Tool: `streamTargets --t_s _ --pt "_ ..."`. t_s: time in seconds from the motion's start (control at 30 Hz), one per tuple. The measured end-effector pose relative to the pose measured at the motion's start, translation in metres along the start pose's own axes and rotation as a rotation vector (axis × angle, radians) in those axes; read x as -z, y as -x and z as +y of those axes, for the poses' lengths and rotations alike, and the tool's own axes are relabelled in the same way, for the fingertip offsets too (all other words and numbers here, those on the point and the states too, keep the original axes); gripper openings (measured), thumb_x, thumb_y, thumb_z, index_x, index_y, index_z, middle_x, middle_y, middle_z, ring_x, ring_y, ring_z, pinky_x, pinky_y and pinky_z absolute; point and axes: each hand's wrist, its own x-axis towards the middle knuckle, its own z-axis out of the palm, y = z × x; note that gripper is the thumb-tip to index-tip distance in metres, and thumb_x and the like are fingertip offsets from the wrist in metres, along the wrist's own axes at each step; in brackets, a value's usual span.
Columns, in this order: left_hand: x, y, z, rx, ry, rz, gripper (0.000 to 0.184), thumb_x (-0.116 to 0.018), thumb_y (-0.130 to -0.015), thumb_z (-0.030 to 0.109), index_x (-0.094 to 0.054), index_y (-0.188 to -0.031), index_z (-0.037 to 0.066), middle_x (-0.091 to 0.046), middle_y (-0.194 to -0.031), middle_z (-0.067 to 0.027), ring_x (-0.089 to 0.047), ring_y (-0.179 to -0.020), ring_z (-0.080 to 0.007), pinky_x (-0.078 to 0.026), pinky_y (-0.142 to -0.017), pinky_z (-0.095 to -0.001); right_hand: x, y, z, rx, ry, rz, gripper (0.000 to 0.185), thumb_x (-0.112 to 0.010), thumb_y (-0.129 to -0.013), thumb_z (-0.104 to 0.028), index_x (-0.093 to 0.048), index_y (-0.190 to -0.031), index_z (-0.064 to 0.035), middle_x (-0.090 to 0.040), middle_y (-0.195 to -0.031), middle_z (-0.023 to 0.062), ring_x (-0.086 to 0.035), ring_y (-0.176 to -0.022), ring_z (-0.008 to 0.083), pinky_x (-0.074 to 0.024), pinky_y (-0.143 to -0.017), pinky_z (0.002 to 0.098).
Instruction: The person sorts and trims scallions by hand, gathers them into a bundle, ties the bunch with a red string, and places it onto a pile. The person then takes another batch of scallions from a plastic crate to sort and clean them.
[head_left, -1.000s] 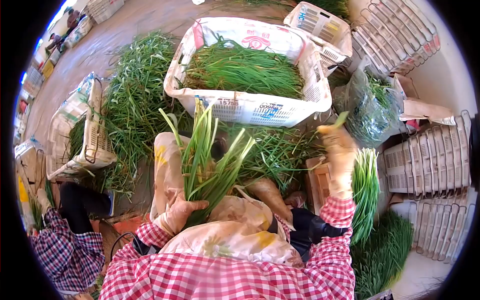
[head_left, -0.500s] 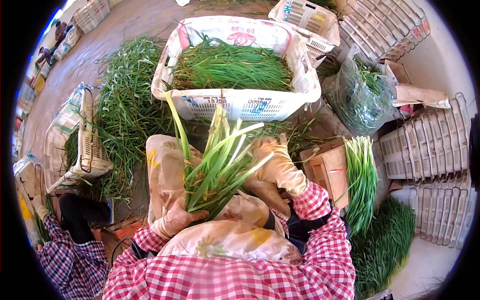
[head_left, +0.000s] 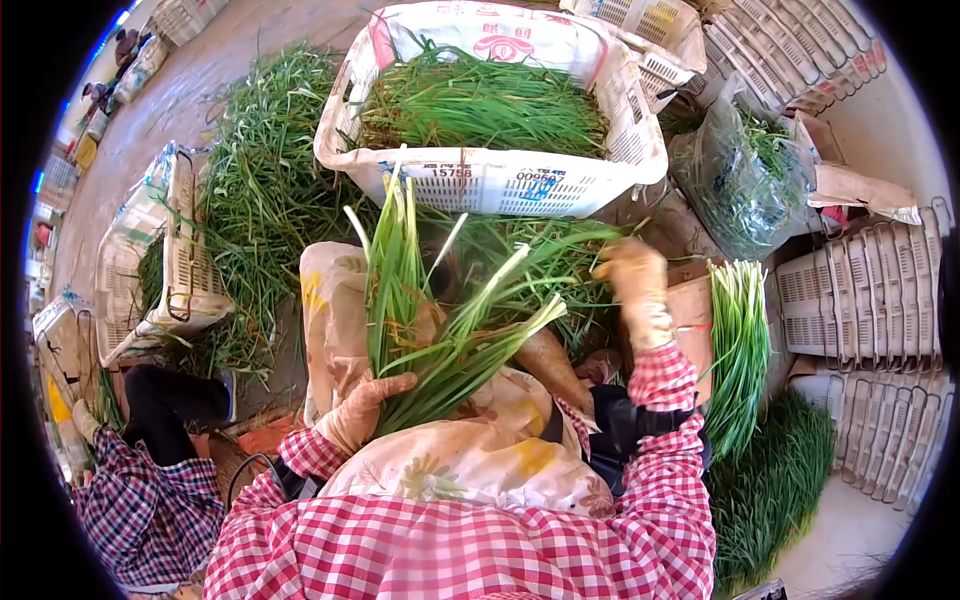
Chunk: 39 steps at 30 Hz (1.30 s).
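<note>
Stalks (head_left: pixel 432 372) fan from my left hand (head_left: pixel 362 412), which grips their near part over my lap (head_left: pixel 450 462), long axes pointing far, some leaning right; my right hand (head_left: pixel 635 282), blurred, is farther right, its hold I cannot tell.

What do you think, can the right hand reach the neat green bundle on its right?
Yes, probably: the right hand is close to the neat green bundle, nothing seems to stand between them, and its pale ends lie uncovered.
</note>
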Motion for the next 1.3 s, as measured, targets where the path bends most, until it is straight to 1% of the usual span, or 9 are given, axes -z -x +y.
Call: streamTargets --t_s 0.1,0.2,0.4,0.5,0.57,0.83,1.0,1.1,1.3 --pt "-0.013 0.003 0.010 -0.123 -0.063 0.046 0.045 -0.053 -0.084 0.009 -0.047 -0.127 -0.001 -0.056 -0.121 -0.0141 -0.058 -0.106 -0.0214 -0.046 -0.094 -0.0324 0.051 -0.013 0.073 -0.274 -0.102 0.404 0.024 -0.064 -0.076 -0.020 -0.061 -0.091 -0.0016 -0.063 -0.071 0.0093 -0.060 -0.063 0.0265 -0.0497 -0.058 0.0391" --pt "-0.007 0.000 0.008 -0.161 -0.143 0.088 0.045 -0.052 -0.085 0.008 -0.044 -0.129 -0.001 -0.056 -0.122 -0.0153 -0.057 -0.106 -0.0228 -0.047 -0.093 -0.0344 0.034 -0.003 0.063 -0.127 1.194 0.309 0.032 -0.064 -0.078 -0.023 -0.059 -0.103 -0.0019 -0.064 -0.088 0.0144 -0.062 -0.081 0.0268 -0.0500 -0.069 0.0403" --pt "-0.011 -0.006 0.004 0.002 0.006 0.020 0.044 -0.054 -0.087 0.008 -0.044 -0.129 0.000 -0.055 -0.121 -0.0148 -0.058 -0.104 -0.0248 -0.048 -0.091 -0.0373 -0.051 0.050 -0.089 0.388 0.557 -0.405 0.035 -0.063 -0.077 -0.045 -0.068 -0.096 -0.0160 -0.062 -0.095 0.0053 -0.052 -0.106 0.0249 -0.0077 -0.102 0.0679" --pt "0.002 -0.014 -0.007 0.016 0.000 0.020 0.043 -0.058 -0.086 0.008 -0.046 -0.127 0.001 -0.057 -0.118 -0.0126 -0.059 -0.101 -0.0233 -0.049 -0.089 -0.0354 -0.066 0.053 -0.092 0.230 0.188 -0.519 0.025 -0.062 -0.081 -0.035 -0.070 -0.084 -0.0118 -0.065 -0.080 0.0073 -0.060 -0.083 0.0275 -0.0272 -0.104 0.0490" --pt "0.001 -0.015 -0.010 -0.002 -0.030 0.018 0.041 -0.060 -0.086 0.009 -0.048 -0.125 0.001 -0.058 -0.115 -0.0117 -0.059 -0.098 -0.0223 -0.049 -0.087 -0.0337 -0.050 0.059 -0.107 -0.228 -0.433 -0.618 0.016 -0.056 -0.088 -0.014 -0.066 -0.090 -0.0011 -0.067 -0.083 0.0115 -0.065 -0.067 0.0207 -0.0528 -0.068 0.0288" --pt "0.006 -0.025 -0.021 -0.121 -0.125 0.005 0.042 -0.057 -0.089 0.008 -0.044 -0.129 0.008 -0.056 -0.120 -0.0068 -0.055 -0.103 -0.0178 -0.047 -0.089 -0.0320 0.052 0.025 -0.133 0.233 -1.683 -0.215 0.029 -0.048 -0.094 -0.029 -0.057 -0.089 -0.0023 -0.051 -0.058 0.0038 -0.051 -0.051 0.0144 -0.0517 -0.059 0.0340" --pt "0.008 -0.025 -0.026 -0.061 -0.126 -0.039 0.042 -0.053 -0.090 0.001 -0.043 -0.131 0.008 -0.053 -0.125 -0.0075 -0.051 -0.112 -0.0190 -0.043 -0.097 -0.0330 0.006 0.001 -0.055 0.203 0.478 0.178 0.028 -0.050 -0.092 -0.017 -0.058 -0.117 -0.0077 -0.068 -0.096 0.0049 -0.065 -0.077 0.0218 -0.0541 -0.068 0.0335" --pt "0.012 -0.026 -0.031 -0.011 -0.176 -0.060 0.038 -0.053 -0.091 0.005 -0.046 -0.128 0.004 -0.054 -0.124 -0.0083 -0.053 -0.110 -0.0191 -0.044 -0.095 -0.0325 -0.017 0.016 -0.116 -0.393 -0.480 -0.232 0.023 -0.058 -0.088 -0.009 -0.061 -0.108 0.0014 -0.066 -0.086 0.0141 -0.063 -0.063 0.0138 -0.0541 -0.054 0.0239" --pt "0.010 -0.023 -0.029 0.034 -0.213 -0.065 0.040 -0.055 -0.089 0.002 -0.046 -0.129 0.005 -0.054 -0.125 -0.0074 -0.051 -0.112 -0.0177 -0.041 -0.098 -0.0317 -0.045 0.013 -0.129 -0.341 -0.416 -0.390 0.026 -0.063 -0.086 -0.017 -0.058 -0.100 0.0037 -0.064 -0.085 0.0112 -0.062 -0.063 0.0128 -0.0516 -0.055 0.0221"
